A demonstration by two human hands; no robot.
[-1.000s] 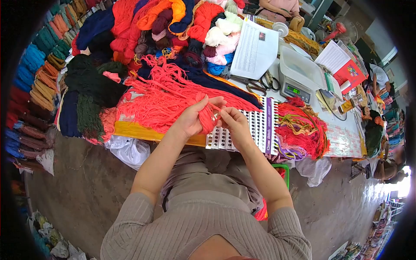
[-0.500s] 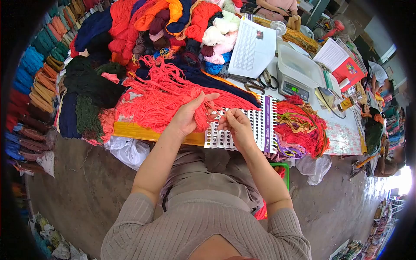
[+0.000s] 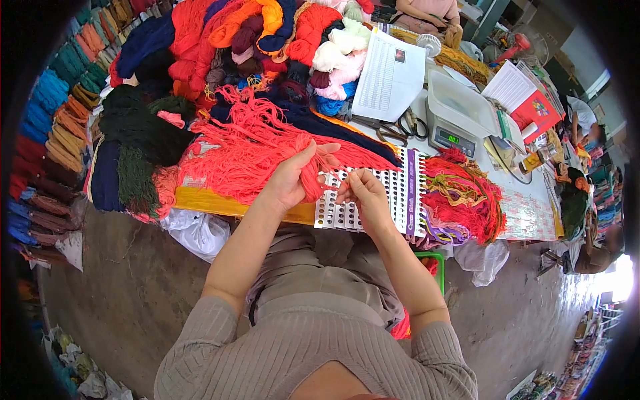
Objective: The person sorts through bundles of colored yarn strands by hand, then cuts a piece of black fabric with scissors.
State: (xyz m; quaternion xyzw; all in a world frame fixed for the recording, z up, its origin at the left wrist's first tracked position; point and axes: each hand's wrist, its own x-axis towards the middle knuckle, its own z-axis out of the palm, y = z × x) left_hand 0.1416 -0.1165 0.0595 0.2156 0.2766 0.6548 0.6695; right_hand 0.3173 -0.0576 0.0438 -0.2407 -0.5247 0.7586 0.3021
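Note:
A loose mass of coral-red yarn point(image 3: 233, 163) is spread over the near side of the table. My left hand point(image 3: 290, 180) is wrapped around the end of a bundle of it, thumb and fingers pointing right. Just to the right, my right hand point(image 3: 365, 193) pinches a few thin coral strands drawn out from that bundle. Under both hands lies a white card with rows of punched holes point(image 3: 393, 200) and a purple strip along its right side. A heap of mixed red, yellow and purple thread point(image 3: 463, 197) rests right of the card.
Behind are piled skeins point(image 3: 247, 33), a printed sheet point(image 3: 389, 73), scissors point(image 3: 415, 123) and a digital scale point(image 3: 453, 141) with a clear plastic tub point(image 3: 461, 100). Dark green yarn point(image 3: 137, 133) lies left. A green basket point(image 3: 437, 267) stands below the table edge. Another person point(image 3: 427, 13) sits opposite.
My right hand has shifted very slightly, and the pinched coral strands now show between the hands. My left hand keeps its hold on the bundle.

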